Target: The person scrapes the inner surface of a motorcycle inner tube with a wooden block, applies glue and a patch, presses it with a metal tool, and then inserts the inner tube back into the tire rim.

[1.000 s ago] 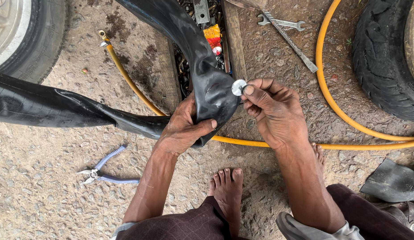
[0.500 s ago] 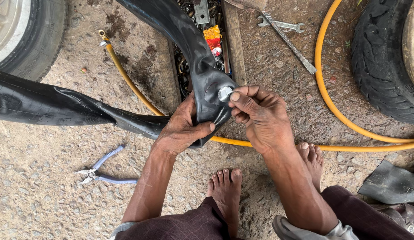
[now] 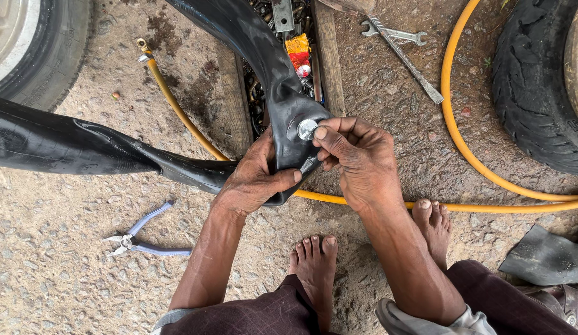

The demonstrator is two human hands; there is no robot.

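Rough gravel ground [image 3: 65, 236], tyres [image 3: 537, 80] around

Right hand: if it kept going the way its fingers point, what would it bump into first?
The right hand points left, at the round metal disc on the black inner tube. It would probably meet that disc first; its fingertips look already on it.

Yellow hose [image 3: 463, 155], blue-handled pliers [image 3: 143, 239], spanners [image 3: 397, 40], tyres [image 3: 537, 80]; tray [image 3: 289, 37] perhaps holding scrap.

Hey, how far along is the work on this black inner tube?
Done: the inner tube lies out of any tyre. In hand: the left hand grips it while the right hand presses a round metal washer onto it. Left: pliers and spanners lie unused.
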